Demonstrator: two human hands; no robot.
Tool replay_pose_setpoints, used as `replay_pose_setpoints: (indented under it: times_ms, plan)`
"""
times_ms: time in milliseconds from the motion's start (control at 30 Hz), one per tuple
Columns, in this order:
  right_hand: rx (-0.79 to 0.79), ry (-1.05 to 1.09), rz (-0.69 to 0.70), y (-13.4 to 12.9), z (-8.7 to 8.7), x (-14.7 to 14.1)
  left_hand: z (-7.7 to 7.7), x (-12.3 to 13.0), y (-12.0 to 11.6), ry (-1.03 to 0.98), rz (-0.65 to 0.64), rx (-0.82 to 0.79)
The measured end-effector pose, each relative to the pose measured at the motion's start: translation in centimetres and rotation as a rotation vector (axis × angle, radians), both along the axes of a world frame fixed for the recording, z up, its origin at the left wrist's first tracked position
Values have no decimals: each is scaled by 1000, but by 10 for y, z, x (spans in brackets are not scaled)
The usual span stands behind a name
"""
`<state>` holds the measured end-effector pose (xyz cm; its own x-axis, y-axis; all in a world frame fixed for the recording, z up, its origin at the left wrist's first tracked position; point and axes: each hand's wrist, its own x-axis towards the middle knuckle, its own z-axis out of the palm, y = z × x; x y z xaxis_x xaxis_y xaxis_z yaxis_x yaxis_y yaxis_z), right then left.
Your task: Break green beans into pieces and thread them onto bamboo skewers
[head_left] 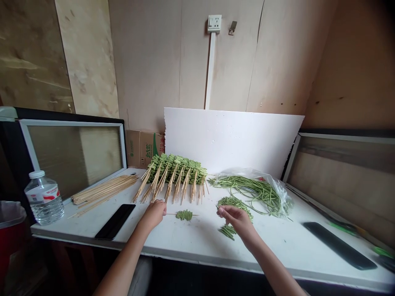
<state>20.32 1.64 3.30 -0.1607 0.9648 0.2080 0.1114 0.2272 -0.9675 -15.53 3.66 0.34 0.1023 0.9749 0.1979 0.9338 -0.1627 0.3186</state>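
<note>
My left hand [156, 213] is closed around the blunt end of a bamboo skewer, which points to the right just above the table. Several short pieces of green bean [184, 215] are threaded side by side on it, and its bare tip sticks out past them. My right hand [236, 218] is over the pile of cut bean pieces [232, 201], thumb and fingers pinched together. Whatever lies between those fingertips is too small to make out. A smaller group of cut pieces [227, 231] rests below that hand, partly covered by it.
Finished bean skewers [175, 168] are stacked at the back. Bare skewers [105, 189], a phone [115, 221] and a water bottle [45, 199] stand left. Long beans [253, 187] spill from a plastic bag [279, 195]. A dark flat object [339, 245] lies right on the white table [197, 250].
</note>
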Motion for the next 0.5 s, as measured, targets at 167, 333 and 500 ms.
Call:
replay_pose_setpoints:
  times_ms: [167,333,500]
  plan:
    - [-41,178,-92,6,-1,12,7,10,1,-40,-5,43]
    - [-106,405,-123,8,2,18,31,37,-10,-181,-76,207]
    - [-146,671,-88,2,8,17,47,65,-32,-246,-156,427]
